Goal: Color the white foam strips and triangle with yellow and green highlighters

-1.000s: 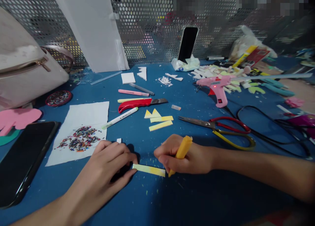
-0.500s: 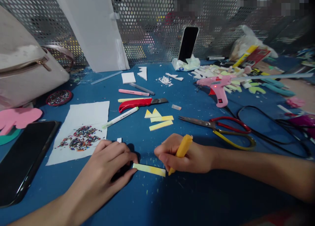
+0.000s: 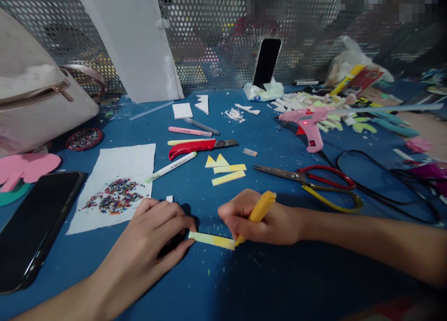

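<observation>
A narrow strip (image 3: 212, 240), pale green at its left and yellow toward its right, lies on the blue table. My left hand (image 3: 153, 239) pinches the strip's left end between thumb and finger. In my right hand (image 3: 258, 218) is a yellow-orange marker (image 3: 262, 206), tilted, its tip at the strip's right end. Beyond the hands are two yellow strips (image 3: 228, 178) and small yellow triangles (image 3: 217, 161). A white piece (image 3: 169, 199) sits just behind my left hand's fingers.
Scissors (image 3: 303, 176) and a pink glue gun (image 3: 307, 123) with its cable lie right. A red-handled cutter (image 3: 195, 146) and pens lie beyond. At left are a phone (image 3: 38, 223), white paper (image 3: 129, 162) with glittery bits, and a bag (image 3: 38, 92).
The marker's tip has moved slightly left, from beside the strip's right end onto that end. My left hand keeps its place on the strip.
</observation>
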`<state>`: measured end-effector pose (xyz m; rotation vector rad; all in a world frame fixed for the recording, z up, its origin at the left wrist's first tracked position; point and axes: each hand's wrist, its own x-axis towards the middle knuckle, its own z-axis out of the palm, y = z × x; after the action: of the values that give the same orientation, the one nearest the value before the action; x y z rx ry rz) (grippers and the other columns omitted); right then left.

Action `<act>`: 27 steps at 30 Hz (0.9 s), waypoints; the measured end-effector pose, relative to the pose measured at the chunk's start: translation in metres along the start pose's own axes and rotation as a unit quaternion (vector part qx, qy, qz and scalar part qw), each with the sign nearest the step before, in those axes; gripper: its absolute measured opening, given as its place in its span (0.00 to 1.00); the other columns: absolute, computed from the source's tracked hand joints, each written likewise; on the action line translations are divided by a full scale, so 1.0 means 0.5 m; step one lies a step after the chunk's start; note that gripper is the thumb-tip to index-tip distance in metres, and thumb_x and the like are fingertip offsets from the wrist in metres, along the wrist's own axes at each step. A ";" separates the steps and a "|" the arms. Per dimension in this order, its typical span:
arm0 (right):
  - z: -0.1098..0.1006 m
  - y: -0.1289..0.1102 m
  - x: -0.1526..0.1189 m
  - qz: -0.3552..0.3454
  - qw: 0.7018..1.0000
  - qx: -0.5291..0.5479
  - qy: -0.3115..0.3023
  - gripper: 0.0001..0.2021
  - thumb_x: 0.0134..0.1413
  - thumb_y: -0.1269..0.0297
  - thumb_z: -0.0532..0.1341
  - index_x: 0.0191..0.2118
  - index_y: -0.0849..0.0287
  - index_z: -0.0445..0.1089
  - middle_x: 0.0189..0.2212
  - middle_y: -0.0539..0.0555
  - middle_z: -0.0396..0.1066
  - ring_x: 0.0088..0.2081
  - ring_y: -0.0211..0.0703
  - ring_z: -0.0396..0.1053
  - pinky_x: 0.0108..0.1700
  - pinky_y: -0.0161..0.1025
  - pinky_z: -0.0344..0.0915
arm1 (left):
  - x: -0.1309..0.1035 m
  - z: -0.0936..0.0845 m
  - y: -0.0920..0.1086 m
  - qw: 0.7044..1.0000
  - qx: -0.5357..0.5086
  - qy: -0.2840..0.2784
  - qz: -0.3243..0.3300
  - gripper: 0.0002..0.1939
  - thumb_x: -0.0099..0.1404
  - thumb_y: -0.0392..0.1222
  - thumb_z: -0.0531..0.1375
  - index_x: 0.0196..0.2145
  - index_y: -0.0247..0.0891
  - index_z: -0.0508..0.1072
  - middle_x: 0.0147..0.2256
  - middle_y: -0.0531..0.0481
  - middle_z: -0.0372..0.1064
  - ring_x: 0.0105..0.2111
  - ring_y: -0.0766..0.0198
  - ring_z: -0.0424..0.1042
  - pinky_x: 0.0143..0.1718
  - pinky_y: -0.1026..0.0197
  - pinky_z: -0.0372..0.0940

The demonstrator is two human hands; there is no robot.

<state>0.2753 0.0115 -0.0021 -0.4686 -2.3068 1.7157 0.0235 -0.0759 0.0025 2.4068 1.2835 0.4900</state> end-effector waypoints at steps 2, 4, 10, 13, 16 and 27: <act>0.001 -0.002 0.001 -0.003 1.000 0.005 -0.002 0.22 0.69 0.55 0.53 0.25 0.61 0.59 0.22 0.48 0.61 0.23 0.31 0.57 0.26 0.31 0.54 | 0.000 0.000 0.000 1.000 0.002 0.000 0.002 0.03 0.74 0.39 0.56 0.44 0.44 0.68 0.38 0.54 0.70 0.37 0.62 0.69 0.43 0.58 0.55; 0.002 -0.003 0.001 -0.005 1.000 0.007 0.017 0.21 0.69 0.54 0.54 0.26 0.62 0.60 0.23 0.48 0.62 0.24 0.31 0.57 0.26 0.31 0.54 | 0.000 0.001 0.001 1.000 0.005 0.000 0.000 0.03 0.74 0.40 0.55 0.44 0.44 0.69 0.39 0.54 0.70 0.37 0.62 0.69 0.43 0.58 0.55; 0.002 -0.002 -0.001 -0.008 1.000 0.014 -0.001 0.23 0.69 0.53 0.53 0.25 0.61 0.59 0.22 0.48 0.61 0.24 0.31 0.57 0.26 0.31 0.54 | 0.000 0.000 0.001 1.000 0.001 0.000 -0.007 0.04 0.74 0.40 0.55 0.44 0.44 0.70 0.39 0.53 0.71 0.37 0.63 0.69 0.43 0.58 0.56; 0.002 -0.003 0.000 -0.003 1.000 0.010 0.016 0.22 0.69 0.53 0.53 0.26 0.61 0.60 0.23 0.48 0.61 0.24 0.32 0.58 0.26 0.31 0.54 | -0.001 0.000 0.000 1.000 0.003 -0.005 -0.006 0.03 0.74 0.41 0.56 0.44 0.45 0.69 0.39 0.53 0.70 0.38 0.63 0.69 0.43 0.58 0.56; 0.003 -0.003 0.000 0.002 1.000 0.012 -0.006 0.23 0.70 0.54 0.52 0.24 0.61 0.57 0.21 0.47 0.59 0.23 0.31 0.55 0.26 0.31 0.53 | -0.001 0.001 0.000 1.000 0.009 -0.008 -0.003 0.03 0.74 0.41 0.55 0.44 0.45 0.68 0.39 0.53 0.70 0.38 0.62 0.69 0.43 0.57 0.55; 0.002 -0.002 -0.001 0.000 1.000 0.010 0.010 0.21 0.69 0.54 0.54 0.26 0.61 0.59 0.23 0.47 0.60 0.25 0.32 0.57 0.27 0.31 0.54 | -0.001 0.001 0.001 1.000 0.008 -0.002 -0.004 0.04 0.74 0.41 0.55 0.44 0.44 0.69 0.39 0.53 0.71 0.38 0.62 0.69 0.43 0.58 0.57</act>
<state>0.2753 0.0103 -0.0016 -0.4800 -2.2735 1.7232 0.0238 -0.0766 0.0020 2.4134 1.2983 0.4737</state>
